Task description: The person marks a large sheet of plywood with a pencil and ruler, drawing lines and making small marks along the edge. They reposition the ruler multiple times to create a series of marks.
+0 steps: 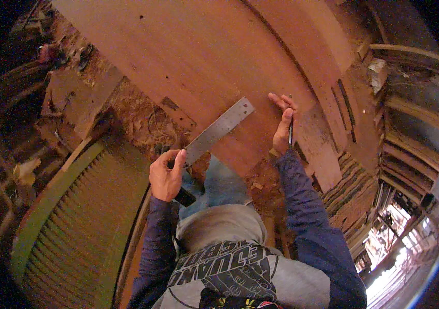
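Note:
My left hand (pixel 166 176) is closed on the near end of a flat grey metal ruler (pixel 220 127), thumb on top. The ruler slants up and to the right over a broad reddish-brown wooden board (pixel 193 46). Just below that hand shows a dark block-like piece (pixel 184 197); whether it joins the ruler I cannot tell. Over the board's right part, my right hand (pixel 282 126) holds a thin dark pencil (pixel 291 129) against the thumb side, its fingers partly stretched out. A small dark slot (pixel 170 104) is cut near the board's left edge.
Wood shavings (pixel 139 116) lie left of the board. A curved, green-edged ribbed panel (pixel 80 221) stands at lower left. Stacked wooden strips (pixel 353 190) are at right, near a narrow slotted wooden piece (pixel 344 110). Planks (pixel 415 139) line the far right.

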